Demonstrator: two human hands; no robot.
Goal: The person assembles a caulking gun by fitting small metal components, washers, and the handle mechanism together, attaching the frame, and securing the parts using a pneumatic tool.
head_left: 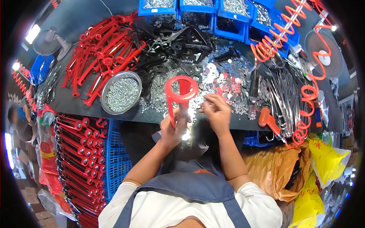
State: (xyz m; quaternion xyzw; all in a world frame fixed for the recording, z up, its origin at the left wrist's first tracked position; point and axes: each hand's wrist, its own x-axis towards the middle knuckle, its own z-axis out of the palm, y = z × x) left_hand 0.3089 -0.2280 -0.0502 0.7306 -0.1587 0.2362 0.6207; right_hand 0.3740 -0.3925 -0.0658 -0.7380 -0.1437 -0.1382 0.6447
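My left hand (173, 128) is wrapped round the lower part of a red tool-like part (185, 98). Its wide ring-shaped head points up, and a long narrow body runs down into my grip. Just to the right of it, my right hand (219, 116) is raised with thumb and fingers bent together in a pinch. Whatever sits between those fingertips is too small to make out. Behind both hands, loose washers and small metal pieces (161, 89) cover the tabletop. A round metal bowl (140, 95) of small screws stands to the left.
Red long-handled parts (110, 49) are heaped at the back left, beside black parts (182, 41). Blue bins (230, 33) line the back. An orange-red power driver (269, 121), metal rods (287, 102) and a coiled red hose (308, 93) are at right. Stacked red parts (81, 152) stand below left.
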